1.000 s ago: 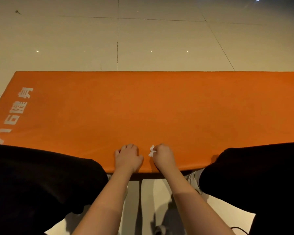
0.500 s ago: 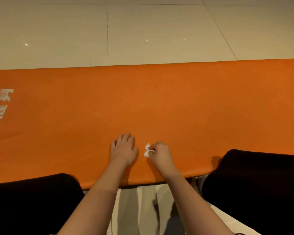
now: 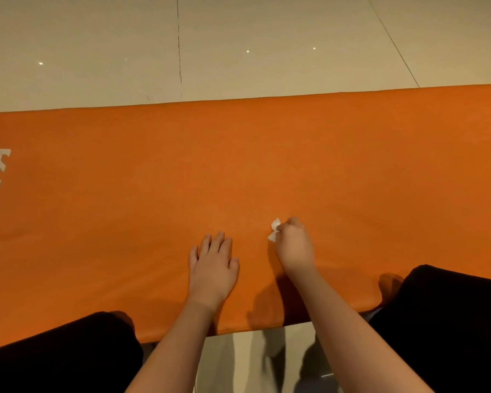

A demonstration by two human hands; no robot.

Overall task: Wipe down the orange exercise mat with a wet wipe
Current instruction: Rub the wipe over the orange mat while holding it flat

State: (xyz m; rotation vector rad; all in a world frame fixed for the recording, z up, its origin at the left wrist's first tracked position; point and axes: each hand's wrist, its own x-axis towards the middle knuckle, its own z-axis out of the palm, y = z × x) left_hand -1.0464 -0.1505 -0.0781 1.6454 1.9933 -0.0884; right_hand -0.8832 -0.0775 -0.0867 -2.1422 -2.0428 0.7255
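While a long orange foam exercise mat [image 3: 267, 171] lies across pale floor tiles [image 3: 97, 46], the left hand [image 3: 213, 268] rests flat on it, fingers straight. Just beside it, the right hand [image 3: 294, 245] curls around a small crumpled white wet wipe [image 3: 275, 229], pressing it to the mat. Black-clad knees [image 3: 451, 321] flank both arms.

Bare surface of the orange exercise mat [image 3: 267, 165] runs from the hands to its far edge and toward both ends, giving wide room for a sweep. By the near edge the left hand [image 3: 213, 268] lies flat, just beside the right hand [image 3: 295, 245], which pinches a wet wipe [image 3: 275, 229]. The black-clad left leg [image 3: 63, 355] and right leg [image 3: 451, 321] overlap the near edge, hemming in both arms. Tiled floor [image 3: 238, 38] lies beyond the far edge.
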